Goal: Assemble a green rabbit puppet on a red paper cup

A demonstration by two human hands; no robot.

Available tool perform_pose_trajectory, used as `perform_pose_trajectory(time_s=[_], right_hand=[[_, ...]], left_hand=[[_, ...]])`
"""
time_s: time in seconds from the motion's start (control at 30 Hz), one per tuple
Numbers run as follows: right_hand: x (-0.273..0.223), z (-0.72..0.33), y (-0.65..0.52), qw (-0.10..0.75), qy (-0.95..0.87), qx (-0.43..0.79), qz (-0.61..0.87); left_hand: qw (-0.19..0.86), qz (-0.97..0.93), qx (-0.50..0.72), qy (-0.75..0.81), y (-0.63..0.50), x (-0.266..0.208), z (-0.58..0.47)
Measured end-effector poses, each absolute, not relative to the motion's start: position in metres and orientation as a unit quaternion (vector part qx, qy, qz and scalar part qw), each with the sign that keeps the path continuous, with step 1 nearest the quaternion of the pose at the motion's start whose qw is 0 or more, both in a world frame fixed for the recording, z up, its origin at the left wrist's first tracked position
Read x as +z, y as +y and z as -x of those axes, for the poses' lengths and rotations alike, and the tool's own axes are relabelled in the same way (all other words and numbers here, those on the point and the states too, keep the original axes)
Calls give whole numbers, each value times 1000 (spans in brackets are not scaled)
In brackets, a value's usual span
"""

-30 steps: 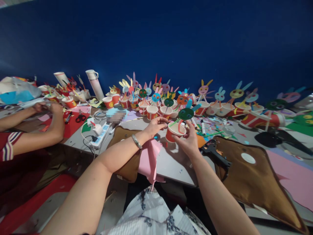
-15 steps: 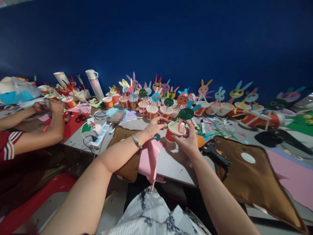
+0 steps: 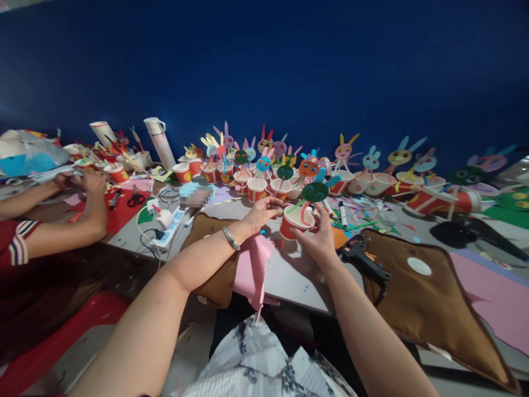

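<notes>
My right hand point(image 3: 318, 237) grips a red-and-white paper cup point(image 3: 295, 227), thumb in front and fingers around its right side. From this cup rises a green round paper face point(image 3: 314, 192) with blue paper ears, on a thin strip that stands inside it. My left hand point(image 3: 262, 214) is just left of the cup, fingers stretched and slightly apart; whether the tips touch the cup I cannot tell. A sheet of pink paper point(image 3: 253, 264) hangs over the table edge below my left wrist. Just right of my right hand lies a black glue gun point(image 3: 363, 259).
Several cups with paper rabbit faces point(image 3: 264, 165) line the back before a blue wall. Paper scraps and a marker point(image 3: 343, 214) lie to the right, near a brown cushion point(image 3: 430, 286). A power strip point(image 3: 170, 230) and a co-worker's hands point(image 3: 86, 181) are at left.
My hands and the cup hold almost the same position. At left, the co-worker's arms have shifted slightly.
</notes>
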State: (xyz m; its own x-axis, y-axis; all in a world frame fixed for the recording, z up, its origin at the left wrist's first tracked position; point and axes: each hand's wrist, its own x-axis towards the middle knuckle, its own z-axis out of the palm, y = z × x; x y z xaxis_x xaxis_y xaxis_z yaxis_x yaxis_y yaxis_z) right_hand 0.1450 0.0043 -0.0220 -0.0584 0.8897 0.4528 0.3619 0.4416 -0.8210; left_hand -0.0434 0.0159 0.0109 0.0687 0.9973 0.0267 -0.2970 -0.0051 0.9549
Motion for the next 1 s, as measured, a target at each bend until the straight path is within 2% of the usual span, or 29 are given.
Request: perform_pose_trajectory(time_s=[1.0], right_hand=[[-22, -145, 4, 510, -679, 263, 457]], left_hand=[[578, -447, 557, 395, 14, 13, 44]])
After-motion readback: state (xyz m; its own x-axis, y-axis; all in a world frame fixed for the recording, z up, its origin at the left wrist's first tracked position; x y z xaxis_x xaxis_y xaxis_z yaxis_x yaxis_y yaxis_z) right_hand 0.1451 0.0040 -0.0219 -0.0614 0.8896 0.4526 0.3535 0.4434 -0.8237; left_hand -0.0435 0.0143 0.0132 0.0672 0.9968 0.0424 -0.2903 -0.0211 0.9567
